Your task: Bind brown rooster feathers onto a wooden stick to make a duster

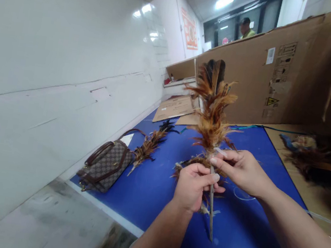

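A feather duster [213, 118] stands nearly upright over the table, its brown and orange feathers topped by dark ones. Around its thin stick, just under the feathers, my left hand [192, 186] is closed. My right hand [241, 170] pinches at the base of the feathers, where a small whitish strip [220, 151] sticks out; whether it is tape or a quill I cannot tell. Loose feathers [185, 166] lie on the blue tabletop [155, 189] behind my hands, partly hidden by them. Further left lies a second feathered stick [149, 146].
A patterned handbag [111, 165] sits at the table's left edge, beside the white wall [50, 82]. Tall cardboard [247, 78] stands along the far side, with flat cardboard pieces [175, 108] before it. A dark feather heap [318, 163] lies at right. A person [247, 30] is beyond.
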The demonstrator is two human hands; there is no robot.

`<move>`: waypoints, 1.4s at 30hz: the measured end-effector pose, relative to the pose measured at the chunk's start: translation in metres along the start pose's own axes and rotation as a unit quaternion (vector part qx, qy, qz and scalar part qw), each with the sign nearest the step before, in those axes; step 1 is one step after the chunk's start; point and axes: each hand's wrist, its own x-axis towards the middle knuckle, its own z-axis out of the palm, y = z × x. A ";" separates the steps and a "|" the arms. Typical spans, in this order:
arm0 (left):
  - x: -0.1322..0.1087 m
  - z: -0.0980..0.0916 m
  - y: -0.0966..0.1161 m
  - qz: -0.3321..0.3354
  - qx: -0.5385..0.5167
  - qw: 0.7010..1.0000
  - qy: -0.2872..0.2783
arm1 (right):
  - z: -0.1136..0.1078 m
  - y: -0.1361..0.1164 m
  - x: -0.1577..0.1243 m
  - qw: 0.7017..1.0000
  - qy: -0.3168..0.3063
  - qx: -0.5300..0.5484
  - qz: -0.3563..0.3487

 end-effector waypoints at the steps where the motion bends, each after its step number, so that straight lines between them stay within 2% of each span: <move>1: 0.001 0.001 0.000 0.005 0.003 1.000 0.016 | 0.000 0.001 0.001 1.000 0.002 -0.011 0.000; 4: 0.003 0.005 -0.005 0.050 0.031 0.996 0.067 | 0.001 0.004 0.001 0.999 0.017 -0.029 0.007; 7: 0.005 0.011 -0.014 0.107 0.051 0.989 0.092 | 0.004 0.004 0.002 0.999 0.027 -0.042 0.018; 9: 0.005 0.015 -0.019 0.110 0.034 0.991 0.074 | 0.004 0.004 0.002 0.997 0.036 -0.059 0.021; 12: 0.003 0.016 -0.023 0.071 0.001 0.997 0.001 | -0.001 0.005 0.003 0.995 0.060 -0.081 0.017; 14: 0.002 0.008 -0.025 0.049 0.006 0.998 -0.025 | -0.006 0.004 0.003 0.993 0.079 -0.085 0.014; 15: 0.002 0.001 -0.025 0.046 0.020 0.999 -0.020 | -0.009 0.004 0.003 0.992 0.092 -0.085 0.014; 18: 0.009 -0.033 -0.024 0.066 0.117 0.990 0.031 | -0.017 0.002 0.002 0.989 0.118 -0.084 0.016; 20: 0.018 -0.063 -0.019 0.109 0.213 0.968 0.069 | -0.020 0.001 0.001 0.988 0.129 -0.084 0.023; 21: 0.024 -0.079 -0.016 0.134 0.277 0.948 0.086 | -0.021 0.001 0.001 0.987 0.134 -0.083 0.025; 22: 0.030 -0.094 -0.013 0.155 0.366 0.912 0.099 | -0.022 0.001 0.001 0.986 0.138 -0.083 0.027; 23: 0.036 -0.108 -0.009 0.174 0.469 0.859 0.110 | -0.022 0.001 0.001 0.986 0.140 -0.084 0.030; 26: 0.055 -0.144 0.002 0.189 0.555 0.799 0.129 | -0.021 0.001 0.002 0.986 0.134 -0.087 0.036; 30: 0.075 -0.168 0.012 0.194 0.637 0.738 0.107 | -0.020 0.006 0.003 0.987 0.130 -0.092 0.038; 33: 0.083 -0.173 0.014 0.187 0.678 0.709 0.060 | -0.020 0.012 0.004 0.984 0.133 -0.110 0.036; 37: 0.091 -0.176 0.011 0.173 0.705 0.688 -0.023 | -0.018 0.013 0.005 0.982 0.130 -0.126 0.044; 39: 0.094 -0.178 0.009 0.165 0.709 0.684 -0.039 | -0.017 0.011 0.005 0.984 0.125 -0.118 0.042; 42: 0.097 -0.184 0.010 0.165 0.703 0.691 -0.024 | -0.017 0.008 0.006 0.986 0.115 -0.117 0.037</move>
